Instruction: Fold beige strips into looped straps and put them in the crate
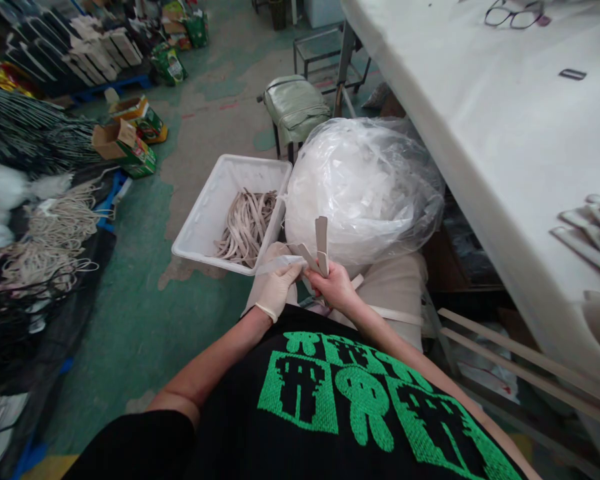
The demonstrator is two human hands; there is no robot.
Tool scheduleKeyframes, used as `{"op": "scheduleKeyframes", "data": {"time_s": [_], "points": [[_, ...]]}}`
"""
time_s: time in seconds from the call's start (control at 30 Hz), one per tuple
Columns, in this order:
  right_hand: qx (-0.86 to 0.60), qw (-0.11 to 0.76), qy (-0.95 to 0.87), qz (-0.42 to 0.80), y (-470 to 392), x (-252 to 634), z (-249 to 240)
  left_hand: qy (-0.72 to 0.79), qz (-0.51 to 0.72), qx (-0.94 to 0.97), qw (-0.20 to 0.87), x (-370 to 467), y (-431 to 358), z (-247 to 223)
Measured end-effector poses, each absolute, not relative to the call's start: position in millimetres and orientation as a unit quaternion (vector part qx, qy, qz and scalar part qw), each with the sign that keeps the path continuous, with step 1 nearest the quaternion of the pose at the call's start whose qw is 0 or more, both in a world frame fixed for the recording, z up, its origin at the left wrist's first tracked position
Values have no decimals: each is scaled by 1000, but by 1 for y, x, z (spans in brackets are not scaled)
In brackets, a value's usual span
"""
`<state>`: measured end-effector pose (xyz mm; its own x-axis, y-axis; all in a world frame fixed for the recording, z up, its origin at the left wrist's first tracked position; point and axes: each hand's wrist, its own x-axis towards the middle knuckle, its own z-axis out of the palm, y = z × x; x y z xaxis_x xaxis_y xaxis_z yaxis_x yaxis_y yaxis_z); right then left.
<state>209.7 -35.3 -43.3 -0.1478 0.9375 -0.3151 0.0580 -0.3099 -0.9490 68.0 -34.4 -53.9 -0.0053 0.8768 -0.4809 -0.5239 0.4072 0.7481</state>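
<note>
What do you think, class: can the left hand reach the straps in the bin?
Probably yes: the bin is open-topped and close, its straps uncovered. The left hand may first need to release white film.

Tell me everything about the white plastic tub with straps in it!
The white plastic tub is rectangular, with rounded corners, a lipped rim and sloping walls. It stands open side up, without a lid. A tangled heap of flat beige straps lies inside, mostly toward its right. A clear plastic bag of white material is at its right, perhaps touching. What supports the tub is hidden.
</note>
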Motion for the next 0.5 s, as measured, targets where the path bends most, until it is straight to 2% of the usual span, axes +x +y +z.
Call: {"op": "scheduleKeyframes", "data": {"time_s": [0.23, 0.5], "points": [[-538, 365, -458, 606, -42, 223, -36, 493, 522, 139, 682, 59, -21, -55], [-513, 289, -525, 614, -61, 228, -34, 475, 529, 98, 697, 60, -22, -49]]}}
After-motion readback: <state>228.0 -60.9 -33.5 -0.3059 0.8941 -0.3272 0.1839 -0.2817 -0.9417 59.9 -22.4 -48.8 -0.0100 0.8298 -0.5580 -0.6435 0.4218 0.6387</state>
